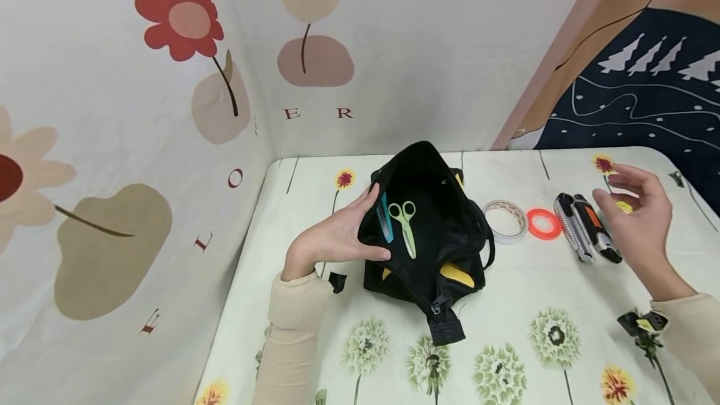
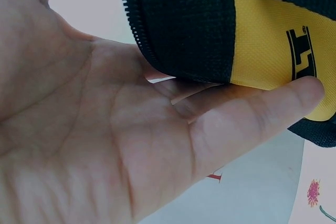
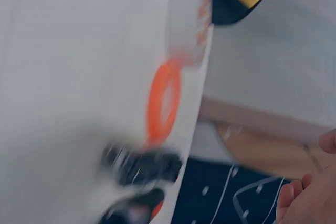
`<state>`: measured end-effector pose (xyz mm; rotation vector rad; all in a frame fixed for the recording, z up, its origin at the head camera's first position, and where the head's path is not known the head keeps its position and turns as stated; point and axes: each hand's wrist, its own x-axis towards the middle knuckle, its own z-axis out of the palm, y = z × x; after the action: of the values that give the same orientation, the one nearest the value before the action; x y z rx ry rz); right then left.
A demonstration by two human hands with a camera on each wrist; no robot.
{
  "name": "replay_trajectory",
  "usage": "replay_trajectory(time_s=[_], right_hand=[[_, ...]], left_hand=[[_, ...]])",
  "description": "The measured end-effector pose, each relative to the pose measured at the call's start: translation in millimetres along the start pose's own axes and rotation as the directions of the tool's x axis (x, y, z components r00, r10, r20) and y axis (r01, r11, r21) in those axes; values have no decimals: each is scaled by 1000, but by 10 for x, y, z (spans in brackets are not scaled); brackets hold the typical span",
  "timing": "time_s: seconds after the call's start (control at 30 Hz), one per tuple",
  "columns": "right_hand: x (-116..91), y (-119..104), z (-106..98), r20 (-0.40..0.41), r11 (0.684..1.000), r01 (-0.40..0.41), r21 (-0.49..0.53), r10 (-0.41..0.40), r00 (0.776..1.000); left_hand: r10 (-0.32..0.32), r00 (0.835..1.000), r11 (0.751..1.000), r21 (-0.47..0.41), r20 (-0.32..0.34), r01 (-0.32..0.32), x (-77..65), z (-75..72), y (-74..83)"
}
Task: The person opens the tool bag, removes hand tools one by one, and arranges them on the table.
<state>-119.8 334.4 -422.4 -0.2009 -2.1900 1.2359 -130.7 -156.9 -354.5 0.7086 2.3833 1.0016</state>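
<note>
A black tool bag (image 1: pixel 455 242) with yellow panels stands on the table, its unzipped mouth facing me. My left hand (image 1: pixel 337 236) grips the left edge of that mouth, thumb inside and fingers along the outside. In the left wrist view, the fingers lie against the bag's yellow side (image 2: pixel 262 35). Inside are light green scissors (image 1: pixel 409 239) and a slim teal object (image 1: pixel 385 220). Over the table at the right, my right hand (image 1: pixel 644 217) holds nothing, its fingers loosely bent. It is nearest to a black and orange utility knife (image 1: pixel 596 229), which lies beside a grey one (image 1: pixel 574 227).
Right of the bag lie a clear tape roll (image 1: pixel 524 225) and a smaller orange-red tape roll (image 1: pixel 555 230), in line with the knives. A flower-print cloth (image 1: pixel 405 380) covers the table. Printed sheets (image 1: pixel 427 30) rise behind it and to the left.
</note>
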Motion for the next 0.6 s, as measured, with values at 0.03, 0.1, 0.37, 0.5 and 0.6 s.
replay_trajectory(time_s=[0.03, 0.1, 0.37, 0.5, 0.6], right_hand=[[-12, -46, 32, 2, 999, 19, 33, -19, 1000], [-41, -142, 108, 13, 994, 51, 93, -53, 999], [-177, -505, 402, 83, 967, 85, 239, -108, 991], [-245, -670, 534, 126, 941, 107, 321, -155, 980], [-294, -794, 651, 155, 909, 121, 398, -197, 968]], left_hand=[[0, 1000, 1000, 1, 0, 0, 0, 1, 0], [0, 1000, 1000, 1, -1, 0, -1, 0, 0], [-9, 1000, 1000, -9, -2, 9, -10, 8, -1], [-6, 1000, 1000, -8, 0, 6, -1, 10, -8], [0, 1000, 1000, -10, 0, 0, -4, 5, -4]])
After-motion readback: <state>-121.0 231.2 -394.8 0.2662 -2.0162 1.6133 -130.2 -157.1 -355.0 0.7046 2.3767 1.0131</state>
